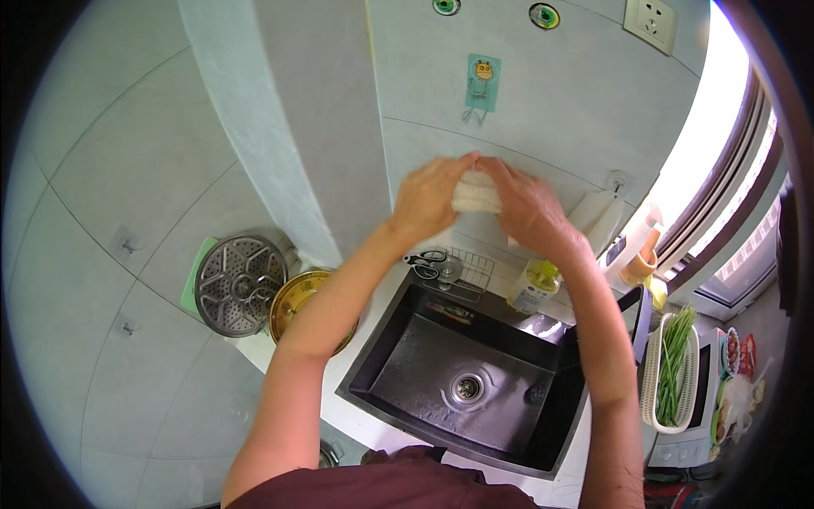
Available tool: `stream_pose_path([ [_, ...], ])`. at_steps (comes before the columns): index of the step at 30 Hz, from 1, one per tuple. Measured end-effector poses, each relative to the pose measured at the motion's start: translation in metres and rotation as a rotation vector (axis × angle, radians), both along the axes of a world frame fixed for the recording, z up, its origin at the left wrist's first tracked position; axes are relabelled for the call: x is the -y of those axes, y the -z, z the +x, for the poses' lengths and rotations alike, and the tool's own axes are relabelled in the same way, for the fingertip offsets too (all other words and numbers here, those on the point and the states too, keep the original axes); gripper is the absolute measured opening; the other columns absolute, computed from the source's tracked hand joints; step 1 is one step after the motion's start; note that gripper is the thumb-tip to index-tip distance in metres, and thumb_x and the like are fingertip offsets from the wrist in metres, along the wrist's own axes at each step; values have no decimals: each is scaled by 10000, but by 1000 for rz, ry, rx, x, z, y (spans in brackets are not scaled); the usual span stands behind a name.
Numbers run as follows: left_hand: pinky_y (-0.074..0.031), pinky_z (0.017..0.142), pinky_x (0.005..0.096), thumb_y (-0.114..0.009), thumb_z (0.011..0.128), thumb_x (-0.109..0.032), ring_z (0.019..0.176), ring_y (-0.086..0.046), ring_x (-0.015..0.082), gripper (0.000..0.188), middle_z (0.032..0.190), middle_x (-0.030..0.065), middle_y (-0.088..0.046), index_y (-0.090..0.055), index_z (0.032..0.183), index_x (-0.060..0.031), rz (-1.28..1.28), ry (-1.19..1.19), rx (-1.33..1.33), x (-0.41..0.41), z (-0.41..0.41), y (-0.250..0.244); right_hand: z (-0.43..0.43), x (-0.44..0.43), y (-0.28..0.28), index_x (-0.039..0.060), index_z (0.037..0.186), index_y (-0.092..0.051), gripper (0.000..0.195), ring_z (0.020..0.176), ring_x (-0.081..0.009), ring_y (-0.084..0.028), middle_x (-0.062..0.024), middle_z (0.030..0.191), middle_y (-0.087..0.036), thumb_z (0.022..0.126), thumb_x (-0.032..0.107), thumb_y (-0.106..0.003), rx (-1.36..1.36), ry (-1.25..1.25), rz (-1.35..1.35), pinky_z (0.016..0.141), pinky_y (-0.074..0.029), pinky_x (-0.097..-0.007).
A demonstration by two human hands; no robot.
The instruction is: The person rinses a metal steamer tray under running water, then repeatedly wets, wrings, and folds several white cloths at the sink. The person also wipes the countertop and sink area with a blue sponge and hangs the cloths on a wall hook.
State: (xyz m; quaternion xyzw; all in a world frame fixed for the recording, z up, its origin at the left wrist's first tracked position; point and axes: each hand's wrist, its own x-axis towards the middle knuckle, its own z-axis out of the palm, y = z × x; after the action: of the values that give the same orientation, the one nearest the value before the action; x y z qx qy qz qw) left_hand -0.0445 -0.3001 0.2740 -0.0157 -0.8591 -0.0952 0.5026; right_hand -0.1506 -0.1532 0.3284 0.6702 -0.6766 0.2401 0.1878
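My left hand [430,196] and my right hand [531,202] are raised in front of the tiled wall, beyond the sink. Between them they hold a folded off-white cloth [477,193] with a ribbed surface. The fingers cover its sides and the thumbs meet near its upper edge. Above the hands, a teal adhesive hook [483,83] with a cartoon animal is stuck to the wall. Below my arms lies a dark rectangular sink [413,375] with a round metal drain [469,387].
Behind the sink are black-handled scissors [427,262], a wire rack [474,267] and a yellow-green soap bottle [533,287]. A perforated steamer plate [241,286] and a yellow-brown bowl [299,292] stand left. To the right, a white basket [650,388] of green stalks [674,375] rests on a microwave [683,439].
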Motion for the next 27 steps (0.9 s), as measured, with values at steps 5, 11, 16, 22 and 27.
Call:
stream_pose_path([
  [5, -485, 675, 322, -639, 559, 30, 838, -583, 220, 492, 963, 19, -613, -552, 1021, -116, -546, -77, -289, 86, -31, -51, -53, 39, -24, 141, 1101, -563, 447, 923, -214, -534, -26, 1026, -548, 687, -26, -545, -378, -67, -261, 622, -497, -324],
  [11, -488, 647, 316, -624, 591, 40, 841, -596, 197, 374, 975, -17, -621, -611, 927, -123, -354, 3, -122, 117, -75, -51, -106, 83, -6, 155, 1073, -585, 468, 826, -205, -546, -16, 936, -557, 654, -51, -552, -350, 14, -323, 598, -490, -315],
  [16, -479, 632, 334, -619, 660, -23, 817, -594, 222, 292, 898, 11, -630, -619, 933, -126, -157, -44, -59, 124, -95, -50, -108, 100, 13, 64, 939, -623, 290, 671, -276, -583, -106, 817, -603, 689, -11, -499, 188, 89, -351, 576, -472, -333],
  [22, -457, 619, 341, -647, 664, -79, 738, -572, 248, 202, 819, 41, -602, -574, 851, -98, 187, -302, -44, 106, -110, -53, -100, 117, 16, -29, 769, -612, 209, 515, -275, -583, -162, 656, -604, 729, 156, -524, 640, 353, -356, 474, -458, -327],
  [27, -439, 709, 346, -666, 640, -97, 811, -547, 271, 303, 917, 73, -578, -544, 918, -97, 108, -214, -77, 111, -108, -28, -90, 123, 40, -39, 816, -586, 313, 445, -193, -528, -104, 606, -554, 775, 271, -565, 1334, 272, -215, 402, -437, -285],
])
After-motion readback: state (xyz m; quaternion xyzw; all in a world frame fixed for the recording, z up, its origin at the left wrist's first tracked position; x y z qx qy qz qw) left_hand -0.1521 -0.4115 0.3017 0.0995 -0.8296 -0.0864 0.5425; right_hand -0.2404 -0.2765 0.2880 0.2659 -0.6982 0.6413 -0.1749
